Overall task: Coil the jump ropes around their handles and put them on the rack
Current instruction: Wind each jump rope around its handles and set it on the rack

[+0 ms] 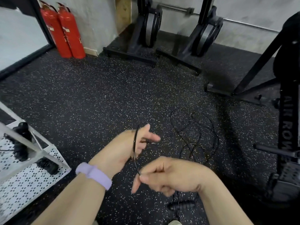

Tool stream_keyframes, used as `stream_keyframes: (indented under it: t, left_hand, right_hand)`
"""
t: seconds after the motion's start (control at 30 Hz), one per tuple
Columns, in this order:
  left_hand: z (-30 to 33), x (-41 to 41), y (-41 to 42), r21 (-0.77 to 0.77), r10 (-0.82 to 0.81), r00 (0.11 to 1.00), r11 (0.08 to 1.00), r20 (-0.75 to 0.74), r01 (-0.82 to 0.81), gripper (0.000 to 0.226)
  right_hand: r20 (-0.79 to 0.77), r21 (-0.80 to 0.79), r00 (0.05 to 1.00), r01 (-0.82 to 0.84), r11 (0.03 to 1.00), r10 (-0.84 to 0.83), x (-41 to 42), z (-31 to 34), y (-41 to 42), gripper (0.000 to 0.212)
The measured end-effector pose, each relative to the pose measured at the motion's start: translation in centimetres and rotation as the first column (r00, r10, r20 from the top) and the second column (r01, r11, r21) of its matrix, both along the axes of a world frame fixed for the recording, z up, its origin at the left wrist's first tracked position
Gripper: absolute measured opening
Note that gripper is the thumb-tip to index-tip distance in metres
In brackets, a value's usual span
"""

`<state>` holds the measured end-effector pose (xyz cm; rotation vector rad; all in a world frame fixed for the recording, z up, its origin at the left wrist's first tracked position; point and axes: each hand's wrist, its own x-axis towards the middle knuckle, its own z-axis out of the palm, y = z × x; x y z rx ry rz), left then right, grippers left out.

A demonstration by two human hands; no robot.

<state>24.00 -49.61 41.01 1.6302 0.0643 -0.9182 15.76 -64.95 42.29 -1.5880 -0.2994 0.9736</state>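
A thin black jump rope (197,135) lies in loose tangled loops on the speckled floor, right of centre. My left hand (129,143) holds a stretch of this rope, which loops over the hand's back and palm. Just below it, my right hand (164,176) pinches the same rope between thumb and forefinger. A black handle (181,205) lies on the floor under my right forearm. The white perforated rack (24,176) stands at the lower left, with several coiled black ropes (47,165) on its shelf.
Two red fire extinguishers (65,31) stand against the back wall. Black rowing machines (151,31) stand upright behind, and another black machine (285,124) fills the right edge. Speckled rubber floor (97,98) spreads between them.
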Motion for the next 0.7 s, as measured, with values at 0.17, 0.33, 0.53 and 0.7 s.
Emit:
stream_keyframes:
  t: [0.17, 0.33, 0.53, 0.7]
  left_hand:
    - [-0.6, 0.7, 0.5, -0.305, 0.198, 0.932, 0.906, -0.305, -0.292, 0.053]
    - [-0.2, 0.1, -0.1, -0.355, 0.331, 0.882, 0.823, -0.335, -0.444, 0.057]
    - [0.7, -0.3, 0.4, -0.046, 0.236, 0.898, 0.971, 0.372, -0.236, 0.039]
    - [3.5, -1.7, 1.9, -0.223, 0.023, 0.875, 0.970, 0.484, 0.098, 0.041]
  right_hand:
    - [0.015, -0.108, 1.000, 0.024, 0.994, -0.022, 0.1, -1.0, -0.5, 0.032]
    - [0.056, -0.169, 0.998, 0.010, 0.985, 0.000, 0.2, -1.1, -0.4, 0.031]
    - [0.042, 0.080, 0.818, 0.570, 0.818, -0.574, 0.1, -0.6, -2.3, 0.024]
    - [0.508, -0.209, 0.395, 0.919, 0.335, -0.766, 1.2, -1.9, -3.4, 0.074]
